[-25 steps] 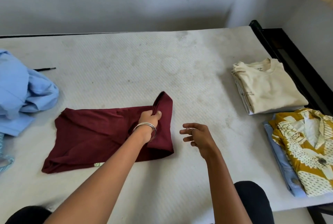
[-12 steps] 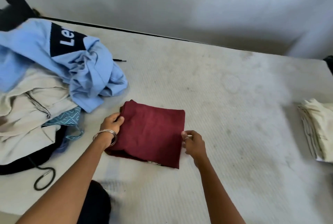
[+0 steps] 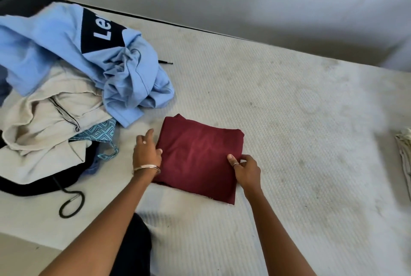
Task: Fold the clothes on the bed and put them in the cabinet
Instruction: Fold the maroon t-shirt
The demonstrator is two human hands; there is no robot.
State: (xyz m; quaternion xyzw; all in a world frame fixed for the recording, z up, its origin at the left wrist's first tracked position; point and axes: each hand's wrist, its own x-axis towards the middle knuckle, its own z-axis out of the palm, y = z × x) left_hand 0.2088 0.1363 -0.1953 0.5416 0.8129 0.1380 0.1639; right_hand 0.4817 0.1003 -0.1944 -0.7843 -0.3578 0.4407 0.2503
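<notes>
On the left a pile of unfolded clothes [image 3: 66, 89] waited on the bed [image 3: 289, 120], while in the middle the left hand [image 3: 146, 153] rested open against the folded red shirt [image 3: 198, 155] and the right hand [image 3: 246, 171] pinched its right edge, the cabinet not in view.

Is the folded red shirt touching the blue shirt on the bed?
Apart. The head view shows a strip of bare mattress between the folded red shirt and the lower edge of the blue shirt.
</notes>
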